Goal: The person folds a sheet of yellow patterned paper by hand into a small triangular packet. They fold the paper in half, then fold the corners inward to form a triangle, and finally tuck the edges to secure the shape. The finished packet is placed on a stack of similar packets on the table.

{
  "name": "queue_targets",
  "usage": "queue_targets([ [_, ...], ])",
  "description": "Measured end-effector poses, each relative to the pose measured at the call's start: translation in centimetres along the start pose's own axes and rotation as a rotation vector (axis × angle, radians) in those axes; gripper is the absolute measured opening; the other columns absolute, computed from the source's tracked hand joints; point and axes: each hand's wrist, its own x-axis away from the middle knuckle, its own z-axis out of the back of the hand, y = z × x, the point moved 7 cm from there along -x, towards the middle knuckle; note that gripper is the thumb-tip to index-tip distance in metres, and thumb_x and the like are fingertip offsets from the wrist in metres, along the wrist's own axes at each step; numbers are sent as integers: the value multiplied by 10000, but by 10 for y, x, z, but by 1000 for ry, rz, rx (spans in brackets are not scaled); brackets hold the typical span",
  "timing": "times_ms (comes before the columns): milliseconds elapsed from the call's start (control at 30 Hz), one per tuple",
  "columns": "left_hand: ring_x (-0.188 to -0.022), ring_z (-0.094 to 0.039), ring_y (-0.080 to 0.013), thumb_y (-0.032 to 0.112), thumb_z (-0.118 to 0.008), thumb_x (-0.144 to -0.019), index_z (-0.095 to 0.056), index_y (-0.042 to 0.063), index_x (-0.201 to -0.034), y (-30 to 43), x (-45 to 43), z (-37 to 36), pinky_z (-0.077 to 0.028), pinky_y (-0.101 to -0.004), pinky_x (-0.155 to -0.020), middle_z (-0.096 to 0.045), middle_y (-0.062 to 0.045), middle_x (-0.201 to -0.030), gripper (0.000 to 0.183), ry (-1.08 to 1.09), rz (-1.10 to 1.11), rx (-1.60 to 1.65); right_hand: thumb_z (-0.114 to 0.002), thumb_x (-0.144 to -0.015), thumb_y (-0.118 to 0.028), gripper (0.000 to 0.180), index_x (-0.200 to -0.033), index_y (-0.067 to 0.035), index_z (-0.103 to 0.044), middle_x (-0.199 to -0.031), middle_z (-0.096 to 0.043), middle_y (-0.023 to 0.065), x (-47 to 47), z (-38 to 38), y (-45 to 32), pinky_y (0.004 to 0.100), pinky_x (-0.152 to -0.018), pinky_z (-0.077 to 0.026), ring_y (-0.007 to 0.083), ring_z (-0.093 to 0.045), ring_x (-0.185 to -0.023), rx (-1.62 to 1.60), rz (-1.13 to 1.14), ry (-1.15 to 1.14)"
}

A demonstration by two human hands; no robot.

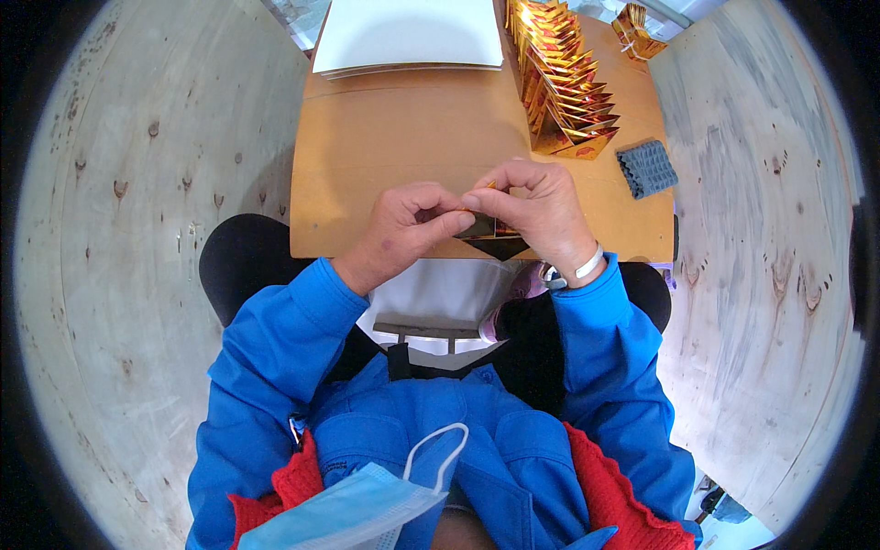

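My left hand (419, 230) and my right hand (533, 206) meet over the near edge of the brown table (399, 137). Between their pinched fingertips is a small bit of gold-and-red printed paper, mostly hidden by the fingers. Just below them, a dark folded piece with pointed corners (503, 246) lies at the table edge; whether it is one with the pinched paper cannot be told. Beyond my right hand stands a long row of folded gold-and-red paper pieces (567, 89), nested closely together.
A stack of white sheets (409, 34) lies at the far side of the table. A small tied bundle of gold pieces (636, 34) is at the far right corner. A grey textured cloth (647, 169) lies near the right edge. Wooden boards (756, 206) flank the table.
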Motion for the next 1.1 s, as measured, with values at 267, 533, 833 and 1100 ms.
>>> queue_targets([
  [267,-756,-543,-107,128,-672,-917,-693,-2,-912,4,1,4,-429,-262,-665,-611,-33,-804,132,19,-36,-89,-733,-819,-13,25,-842,-9,-724,-768,-676,1,-1,1,5,213,-680,-476,61,-593,-737,-21,-31,-115],
  [533,-763,-567,-57,115,-656,-928,-679,-19,-932,-13,0,13,-463,-226,-666,-617,9,-790,136,126,75,136,-698,-843,-17,34,-870,-5,-681,-808,-652,-1,1,-4,18,220,-718,-467,62,-573,-774,-173,-54,5],
  [833,-751,-568,-54,106,-674,-899,-683,19,-925,-8,2,13,-460,-217,-664,-629,17,-810,92,96,39,-62,-675,-857,-32,43,-863,3,-650,-795,-625,-7,3,-12,16,225,-725,-462,69,-563,-779,-52,16,-74],
  [1100,-702,-550,-36,127,-689,-894,-688,19,-880,-19,3,17,-443,-196,-616,-634,11,-782,109,148,136,175,-669,-866,-35,30,-855,-12,-652,-800,-620,-13,3,-11,20,221,-693,-470,56,-561,-755,-147,4,-18],
])
